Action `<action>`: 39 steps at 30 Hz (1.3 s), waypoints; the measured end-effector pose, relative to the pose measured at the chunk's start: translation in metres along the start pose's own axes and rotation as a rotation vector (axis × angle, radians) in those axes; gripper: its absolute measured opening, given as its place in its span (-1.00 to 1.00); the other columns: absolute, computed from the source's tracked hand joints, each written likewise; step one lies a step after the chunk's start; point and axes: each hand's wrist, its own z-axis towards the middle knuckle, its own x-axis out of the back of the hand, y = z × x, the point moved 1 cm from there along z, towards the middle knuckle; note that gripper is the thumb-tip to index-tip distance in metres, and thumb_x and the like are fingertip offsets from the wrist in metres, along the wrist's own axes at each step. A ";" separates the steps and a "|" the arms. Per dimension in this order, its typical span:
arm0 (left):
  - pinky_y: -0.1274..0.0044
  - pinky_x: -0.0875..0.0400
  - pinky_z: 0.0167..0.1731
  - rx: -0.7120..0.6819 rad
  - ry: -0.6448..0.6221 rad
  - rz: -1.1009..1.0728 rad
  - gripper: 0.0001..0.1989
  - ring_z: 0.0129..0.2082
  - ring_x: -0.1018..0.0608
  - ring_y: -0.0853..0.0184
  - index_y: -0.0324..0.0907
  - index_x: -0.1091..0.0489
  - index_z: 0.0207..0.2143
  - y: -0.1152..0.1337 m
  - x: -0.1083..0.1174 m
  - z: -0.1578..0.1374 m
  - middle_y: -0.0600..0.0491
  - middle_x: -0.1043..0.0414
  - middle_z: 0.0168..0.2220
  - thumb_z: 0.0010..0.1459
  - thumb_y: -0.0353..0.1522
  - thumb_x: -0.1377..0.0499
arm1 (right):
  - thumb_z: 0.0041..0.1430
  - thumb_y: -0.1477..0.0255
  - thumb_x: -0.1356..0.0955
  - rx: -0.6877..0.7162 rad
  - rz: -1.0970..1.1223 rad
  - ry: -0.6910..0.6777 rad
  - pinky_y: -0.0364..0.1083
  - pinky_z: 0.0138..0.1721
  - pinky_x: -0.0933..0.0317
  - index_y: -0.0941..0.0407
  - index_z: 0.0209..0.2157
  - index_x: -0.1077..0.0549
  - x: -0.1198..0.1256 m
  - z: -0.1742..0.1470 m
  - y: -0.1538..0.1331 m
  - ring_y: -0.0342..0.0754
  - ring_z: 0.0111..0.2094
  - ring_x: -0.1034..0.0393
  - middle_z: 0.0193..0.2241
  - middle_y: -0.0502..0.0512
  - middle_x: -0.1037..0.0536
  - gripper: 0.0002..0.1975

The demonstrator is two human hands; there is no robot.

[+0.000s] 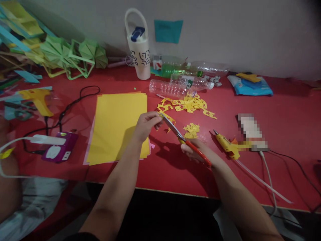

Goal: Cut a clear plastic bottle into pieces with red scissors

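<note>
Left hand [149,124] pinches paper [170,118]; right hand [192,150] holds slanted scissors [179,135].

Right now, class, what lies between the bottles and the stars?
In the head view, yellow scraps with star-shaped holes lie between the bottles and the stars.

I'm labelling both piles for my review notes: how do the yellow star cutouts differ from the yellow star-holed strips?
The star cutouts are solid stars; the star-holed strips have star-shaped openings. The star cutouts form a small, compact pile, while the star-holed strips spread wider, farther back on the red tabletop. Both are yellow.
</note>
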 end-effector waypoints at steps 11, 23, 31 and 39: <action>0.60 -0.28 -0.59 -0.095 0.040 0.017 -0.78 -0.63 -0.34 0.51 -0.15 -0.33 -0.66 -0.002 -0.006 -0.004 0.16 -0.29 -0.66 -0.07 -0.25 -0.17 | -0.01 -0.24 -0.29 0.092 0.072 -0.044 -0.18 -0.71 -0.03 0.05 -0.55 -0.23 -0.009 0.006 0.008 -0.25 -0.81 0.00 -0.81 -0.25 -0.09 -0.40; 0.57 -0.25 -0.53 -0.171 0.069 0.068 -0.78 -0.59 -0.31 0.47 -0.14 -0.29 -0.63 -0.005 -0.009 -0.007 0.16 -0.25 -0.62 0.01 -0.27 -0.15 | -0.06 -0.25 -0.32 0.106 0.124 0.014 -0.18 -0.71 -0.01 0.03 -0.59 -0.19 -0.020 0.004 0.002 -0.27 -0.80 0.01 -0.80 -0.23 -0.11 -0.39; 0.53 -0.20 -0.49 -0.220 0.080 0.109 -0.74 -0.57 -0.28 0.45 -0.14 -0.24 -0.64 -0.006 -0.011 -0.008 0.16 -0.21 -0.62 0.06 -0.29 -0.12 | -0.01 -0.08 -0.35 0.040 0.085 0.071 -0.20 -0.73 0.03 0.04 -0.60 -0.20 -0.021 0.006 0.003 -0.26 -0.79 -0.02 -0.79 -0.22 -0.12 -0.50; 0.55 -0.21 -0.51 -0.290 0.095 0.094 -0.73 -0.58 -0.29 0.46 -0.16 -0.26 -0.64 -0.010 -0.010 -0.007 0.16 -0.23 -0.63 0.08 -0.30 -0.13 | 0.05 -0.03 -0.32 0.072 0.091 0.064 -0.22 -0.75 0.04 0.04 -0.59 -0.16 -0.023 0.004 0.004 -0.27 -0.78 0.00 -0.78 -0.21 -0.12 -0.53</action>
